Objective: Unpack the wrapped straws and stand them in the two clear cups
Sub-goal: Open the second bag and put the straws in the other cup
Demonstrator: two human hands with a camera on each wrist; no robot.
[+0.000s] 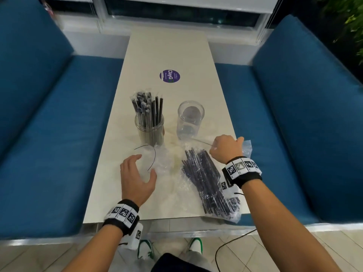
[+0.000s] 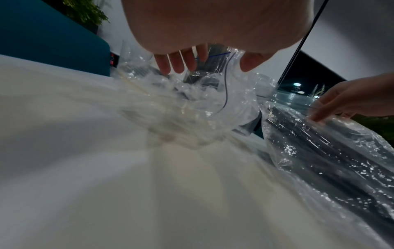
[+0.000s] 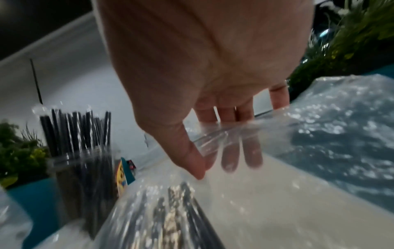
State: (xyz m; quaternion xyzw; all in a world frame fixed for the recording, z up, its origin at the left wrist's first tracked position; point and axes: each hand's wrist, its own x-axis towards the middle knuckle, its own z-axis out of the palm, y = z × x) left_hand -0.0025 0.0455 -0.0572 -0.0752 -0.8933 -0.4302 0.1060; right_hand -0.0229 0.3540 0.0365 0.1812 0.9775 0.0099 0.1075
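Note:
A clear cup [image 1: 149,128] [image 3: 85,170] stands at the table's middle left, packed with black straws, some still in wrappers. To its right stands a second clear cup [image 1: 190,119], empty. A clear bag of wrapped black straws [image 1: 209,185] [image 2: 319,144] [image 3: 175,212] lies at the near right. My right hand [image 1: 222,147] [image 3: 205,166] pinches this bag's open edge between thumb and fingers. An empty crumpled bag [image 1: 160,163] [image 2: 192,106] lies at the near left. Just over it hovers my left hand [image 1: 145,166] [image 2: 213,65], fingers spread, holding nothing.
A round purple sticker [image 1: 170,76] lies flat further up the pale table [image 1: 169,46]. Blue benches [image 1: 49,134] flank the table on both sides. The straw bag's near end hangs over the table's front edge [image 1: 157,220]. A plant [image 3: 351,50] stands at the right.

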